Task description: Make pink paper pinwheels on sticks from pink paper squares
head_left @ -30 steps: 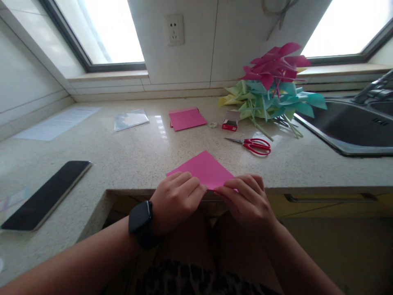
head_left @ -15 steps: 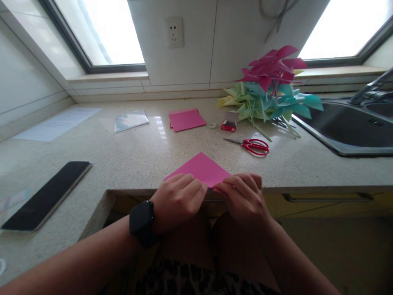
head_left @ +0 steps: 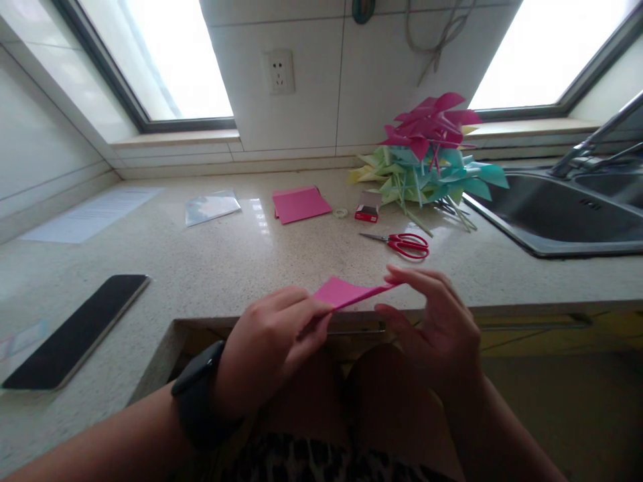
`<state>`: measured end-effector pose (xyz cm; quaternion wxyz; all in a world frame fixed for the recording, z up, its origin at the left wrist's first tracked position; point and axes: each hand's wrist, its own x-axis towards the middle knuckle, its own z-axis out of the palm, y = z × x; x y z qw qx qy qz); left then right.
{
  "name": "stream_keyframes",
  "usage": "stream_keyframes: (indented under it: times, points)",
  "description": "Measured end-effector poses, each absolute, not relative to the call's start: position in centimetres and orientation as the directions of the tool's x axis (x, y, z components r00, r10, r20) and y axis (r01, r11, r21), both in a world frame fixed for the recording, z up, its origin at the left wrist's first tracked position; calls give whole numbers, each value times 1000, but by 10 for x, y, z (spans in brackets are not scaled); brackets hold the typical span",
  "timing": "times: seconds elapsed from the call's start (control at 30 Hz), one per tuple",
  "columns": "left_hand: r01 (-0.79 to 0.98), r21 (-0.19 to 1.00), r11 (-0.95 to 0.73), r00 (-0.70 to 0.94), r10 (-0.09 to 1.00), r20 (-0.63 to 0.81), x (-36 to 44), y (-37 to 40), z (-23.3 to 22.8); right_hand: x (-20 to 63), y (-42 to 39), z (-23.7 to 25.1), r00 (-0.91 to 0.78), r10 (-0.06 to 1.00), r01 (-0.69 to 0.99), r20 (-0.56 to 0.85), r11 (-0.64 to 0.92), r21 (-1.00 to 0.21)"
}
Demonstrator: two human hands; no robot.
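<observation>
A folded pink paper (head_left: 346,292) is held a little above the front edge of the speckled counter (head_left: 226,254). My left hand (head_left: 274,338), with a black watch on its wrist, pinches the paper's left end. My right hand (head_left: 437,321) pinches its right end between thumb and fingertips. The paper lies nearly flat and edge-on to the camera, so its fold cannot be made out.
Red scissors (head_left: 404,243), a small red box (head_left: 368,209), a tape roll (head_left: 340,213), a stack of pink sheets (head_left: 299,203) and a heap of paper pinwheels (head_left: 426,161) lie beyond. A sink (head_left: 562,214) is at the right, a black phone (head_left: 75,331) at the left.
The pink paper, pressed flat on the counter edge before, has been lifted off it by both hands. The camera has tilted up slightly.
</observation>
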<state>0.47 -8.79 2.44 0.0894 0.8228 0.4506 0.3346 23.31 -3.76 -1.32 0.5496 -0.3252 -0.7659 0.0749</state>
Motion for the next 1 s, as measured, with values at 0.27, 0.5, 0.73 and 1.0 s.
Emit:
stream_keyframes:
  times: [0.27,0.5,0.73,1.0]
  points:
    - [187,981,-49,181,983,15,6,-87,16,247,-35,-23,15,875,-27,485,485,-874]
    - [-130,974,183,334,934,-130,4,-84,3,239,-31,-23,-270,954,-361,128,23,-932]
    - [-357,862,359,465,869,-170,11,-90,-16,211,-53,-2,-615,784,-243,87,-84,-966]
    - [-394,790,470,496,832,-248,18,-90,-25,201,-49,-13,-609,789,-294,74,-138,-946]
